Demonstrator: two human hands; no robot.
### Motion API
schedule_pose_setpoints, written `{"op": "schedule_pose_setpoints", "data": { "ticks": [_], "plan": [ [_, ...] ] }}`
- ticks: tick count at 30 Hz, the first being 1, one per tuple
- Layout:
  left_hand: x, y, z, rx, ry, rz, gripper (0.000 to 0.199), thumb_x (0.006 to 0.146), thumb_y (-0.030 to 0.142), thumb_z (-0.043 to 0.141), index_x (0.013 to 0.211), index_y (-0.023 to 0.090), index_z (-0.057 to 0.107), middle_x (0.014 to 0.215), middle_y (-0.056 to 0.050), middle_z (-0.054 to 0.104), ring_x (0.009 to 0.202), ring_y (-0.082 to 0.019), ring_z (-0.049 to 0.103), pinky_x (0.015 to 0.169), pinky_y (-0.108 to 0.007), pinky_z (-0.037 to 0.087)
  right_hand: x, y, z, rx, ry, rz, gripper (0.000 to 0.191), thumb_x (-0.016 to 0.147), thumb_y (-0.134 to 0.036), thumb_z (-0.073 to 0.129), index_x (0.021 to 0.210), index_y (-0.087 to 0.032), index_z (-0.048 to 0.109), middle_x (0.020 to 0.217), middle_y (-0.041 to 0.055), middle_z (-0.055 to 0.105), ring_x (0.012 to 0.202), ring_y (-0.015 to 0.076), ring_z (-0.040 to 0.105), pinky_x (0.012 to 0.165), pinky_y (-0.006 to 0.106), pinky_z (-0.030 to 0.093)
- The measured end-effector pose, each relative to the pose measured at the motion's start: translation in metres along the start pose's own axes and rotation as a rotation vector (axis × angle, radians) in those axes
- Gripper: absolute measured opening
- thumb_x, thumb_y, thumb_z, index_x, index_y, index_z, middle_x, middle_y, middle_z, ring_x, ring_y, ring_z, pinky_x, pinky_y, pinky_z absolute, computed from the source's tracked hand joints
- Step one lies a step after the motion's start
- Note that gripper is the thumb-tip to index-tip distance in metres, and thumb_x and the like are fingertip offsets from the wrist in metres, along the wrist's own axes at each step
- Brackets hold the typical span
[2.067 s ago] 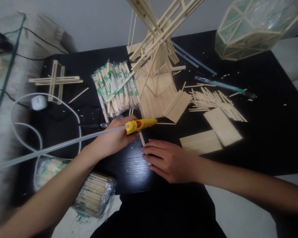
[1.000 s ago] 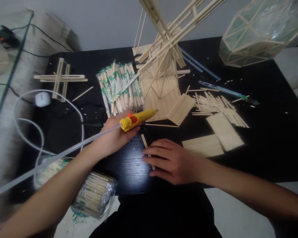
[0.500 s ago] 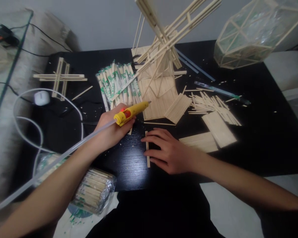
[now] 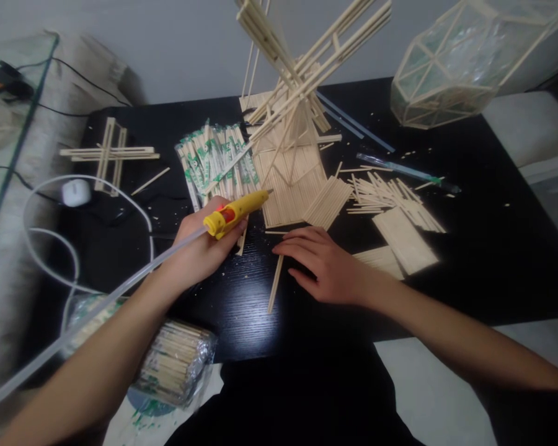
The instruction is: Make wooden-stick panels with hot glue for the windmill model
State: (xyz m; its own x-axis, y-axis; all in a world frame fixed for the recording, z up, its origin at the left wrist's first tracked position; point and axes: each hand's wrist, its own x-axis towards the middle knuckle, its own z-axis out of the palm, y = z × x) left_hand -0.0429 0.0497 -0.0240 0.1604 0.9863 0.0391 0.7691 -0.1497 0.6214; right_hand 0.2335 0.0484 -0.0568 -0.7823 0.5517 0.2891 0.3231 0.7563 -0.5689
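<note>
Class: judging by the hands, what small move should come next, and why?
Probably bring the glue gun to the stick partly under the right hand: the left hand grips the gun, its tip clear of the stick, whose near end lies exposed.

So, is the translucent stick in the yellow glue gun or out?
In: one end of the translucent stick enters the rear of the yellow glue gun.
</note>
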Motion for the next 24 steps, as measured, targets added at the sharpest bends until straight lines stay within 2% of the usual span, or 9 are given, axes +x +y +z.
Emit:
{"op": "schedule_pose_setpoints", "data": {
  "ticks": [6, 10, 15, 24],
  "plan": [
    [0.000, -0.001, 0.001, -0.025, 0.042, -0.019, 0.021, 0.097, 0.043, 0.065, 0.096, 0.022, 0.059, 0.081, 0.002, 0.063, 0.069, -0.015, 0.061, 0.063, -0.028, 0.046, 0.001, 0.007, 0.002, -0.041, 0.015, 0.054, 0.029, 0.103, -0.021, 0.063, 0.132, -0.017, 0.065, 0.116, 0.0127, 0.073, 0.117, 0.0309, 0.062, 0.101, 0.049, 0.049],
    [0.000, -0.001, -0.002, 0.020, 0.037, -0.008, 0.020, 0.096, 0.042, 0.064, 0.096, 0.023, 0.059, 0.079, 0.002, 0.063, 0.069, -0.016, 0.062, 0.064, -0.028, 0.046, 0.001, 0.008, 0.002, -0.096, 0.048, 0.064, 0.022, 0.104, -0.026, 0.065, 0.122, -0.014, 0.070, 0.106, 0.0115, 0.075, 0.106, 0.0286, 0.063, 0.097, 0.045, 0.047],
    [-0.001, -0.001, -0.007, 0.068, 0.055, -0.041, 0.025, 0.097, 0.049, 0.064, 0.096, 0.024, 0.060, 0.080, 0.001, 0.066, 0.070, -0.017, 0.064, 0.062, -0.028, 0.046, 0.001, 0.008, 0.002, -0.152, 0.069, 0.068, 0.014, 0.103, -0.025, 0.066, 0.106, -0.013, 0.074, 0.098, 0.0085, 0.075, 0.098, 0.0258, 0.061, 0.093, 0.041, 0.043],
    [-0.004, 0.004, -0.016, 0.125, 0.035, -0.116, 0.035, 0.094, 0.060, 0.060, 0.103, 0.027, 0.065, 0.080, 0.000, 0.069, 0.073, -0.020, 0.068, 0.061, -0.032, 0.048, 0.001, 0.004, -0.005, -0.110, 0.034, 0.128, 0.015, 0.101, -0.020, 0.061, 0.094, -0.015, 0.074, 0.096, 0.0088, 0.073, 0.095, 0.0243, 0.061, 0.092, 0.040, 0.041]
  ]
}}
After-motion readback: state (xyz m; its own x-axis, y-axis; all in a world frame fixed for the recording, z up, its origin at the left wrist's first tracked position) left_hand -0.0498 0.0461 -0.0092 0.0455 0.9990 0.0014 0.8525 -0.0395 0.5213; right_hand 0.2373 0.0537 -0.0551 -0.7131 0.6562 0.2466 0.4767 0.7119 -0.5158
